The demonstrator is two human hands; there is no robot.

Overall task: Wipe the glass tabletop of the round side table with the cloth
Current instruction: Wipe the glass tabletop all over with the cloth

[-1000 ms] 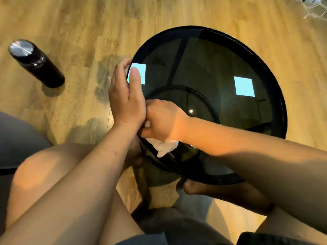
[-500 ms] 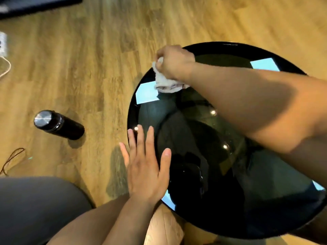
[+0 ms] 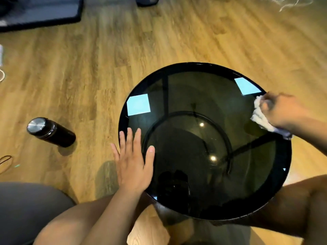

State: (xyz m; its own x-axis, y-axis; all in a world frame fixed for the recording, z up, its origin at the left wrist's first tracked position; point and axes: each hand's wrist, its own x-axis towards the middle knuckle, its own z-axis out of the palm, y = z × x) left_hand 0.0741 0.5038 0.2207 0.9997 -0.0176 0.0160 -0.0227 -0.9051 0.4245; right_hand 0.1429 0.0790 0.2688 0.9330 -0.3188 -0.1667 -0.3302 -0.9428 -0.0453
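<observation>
Wiping the dark round glass tabletop [image 3: 203, 138] of the black-rimmed side table, at its right edge. Gripping the crumpled white cloth [image 3: 260, 117] in the closed right hand [image 3: 283, 112], fingers curled fully around the wad, cloth pressed on the glass just inside the rim. Bracing with the left hand [image 3: 132, 167], flat and spread wide at the near-left rim, holding nothing.

Risks, as judged:
1. Sliding the cloth past the rim, through overreaching.
2. Leaving fingerprints under the bracing palm.
3. Tipping the table, through uneven pressing at 1 edge.
</observation>
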